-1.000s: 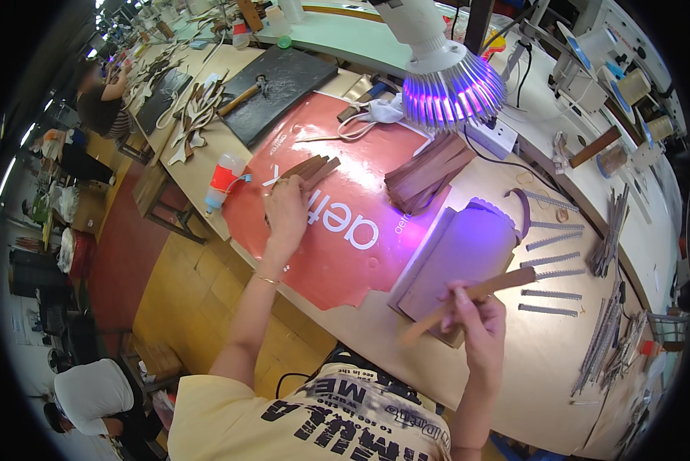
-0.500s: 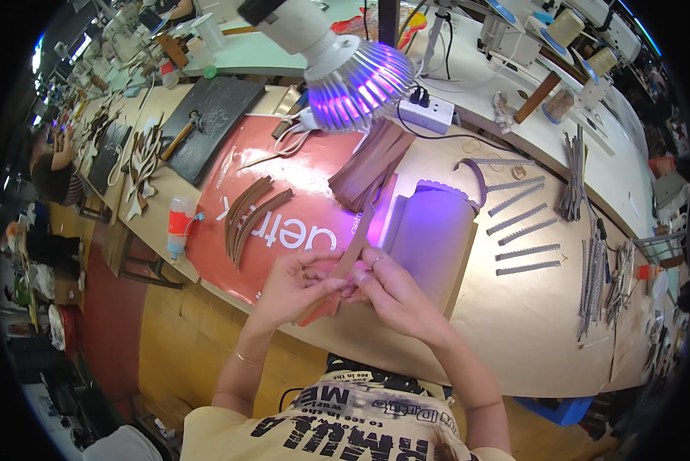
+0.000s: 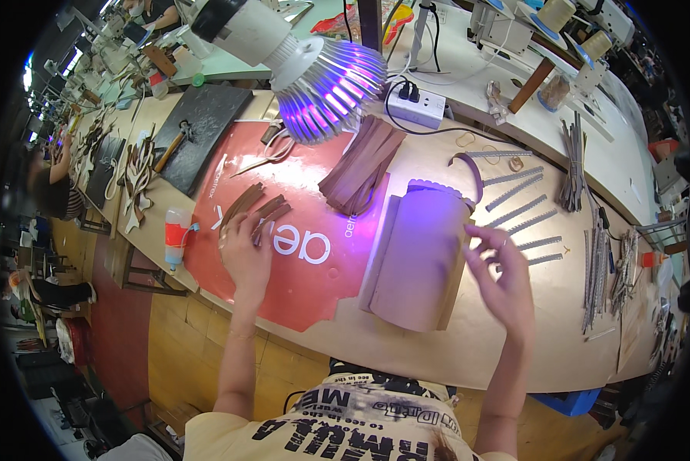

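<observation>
My left hand (image 3: 246, 257) is over the curved brown strips (image 3: 274, 209) on the red sheet, its fingers bent round one of them; the fingertips partly hide the strips. Above the right edge of a stack of brown panels (image 3: 418, 261), my right hand (image 3: 504, 283) has its thumb and fingers apart, and I see nothing between them. The panel stack has a scalloped far edge under violet light. A bundle of straight brown strips (image 3: 362, 165) lies farther back, beyond the bare middle of the red sheet (image 3: 306, 288).
A lamp (image 3: 329, 84) with a finned metal head hangs over the table. Several grey toothed strips (image 3: 521, 219) lie at the right. On the left are a red-and-clear bottle (image 3: 177, 237) and a hammer (image 3: 174, 146) on a black slab (image 3: 214, 127). A white power strip (image 3: 415, 106) stands behind.
My hands have parted from the brown strip they held together at the middle. The left went to the curved strips, where another strip now lies; the right went right, past the panels.
</observation>
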Demonstrator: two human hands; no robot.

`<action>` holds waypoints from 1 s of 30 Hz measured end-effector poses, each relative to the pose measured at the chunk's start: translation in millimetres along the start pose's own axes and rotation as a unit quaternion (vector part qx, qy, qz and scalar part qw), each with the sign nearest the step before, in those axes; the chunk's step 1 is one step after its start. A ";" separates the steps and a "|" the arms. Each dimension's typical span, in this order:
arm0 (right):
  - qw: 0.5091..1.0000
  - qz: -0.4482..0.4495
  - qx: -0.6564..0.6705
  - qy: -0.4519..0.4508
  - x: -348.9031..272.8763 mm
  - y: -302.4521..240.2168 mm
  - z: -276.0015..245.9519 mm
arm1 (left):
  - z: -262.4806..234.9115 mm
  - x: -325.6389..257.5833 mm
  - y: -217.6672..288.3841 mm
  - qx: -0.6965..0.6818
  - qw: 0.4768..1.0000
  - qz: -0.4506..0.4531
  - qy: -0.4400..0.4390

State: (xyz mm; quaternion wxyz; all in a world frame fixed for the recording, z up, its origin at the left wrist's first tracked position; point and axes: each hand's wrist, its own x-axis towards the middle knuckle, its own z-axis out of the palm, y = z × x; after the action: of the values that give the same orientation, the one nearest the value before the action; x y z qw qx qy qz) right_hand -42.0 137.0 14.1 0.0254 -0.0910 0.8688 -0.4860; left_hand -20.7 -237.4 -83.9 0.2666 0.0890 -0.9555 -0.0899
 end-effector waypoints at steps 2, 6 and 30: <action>0.999 -0.002 -0.013 0.033 34.8 17.3 -2.5 | 13.1 19.2 21.1 -0.132 0.991 0.003 -0.024; 0.999 0.009 0.040 -0.029 147.9 54.8 17.7 | 59.7 64.9 80.5 -0.280 0.955 0.093 0.008; 0.966 0.106 0.050 -0.230 249.0 97.4 80.1 | 127.9 135.9 144.7 -0.323 0.926 0.072 -0.183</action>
State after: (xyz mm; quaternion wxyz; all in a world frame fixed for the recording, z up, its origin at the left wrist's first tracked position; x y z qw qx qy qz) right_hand -289.0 74.0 -99.8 0.2799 -0.1065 0.8191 -0.4893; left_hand -220.1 -111.1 -92.8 0.1076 -0.0888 -0.9108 -0.3886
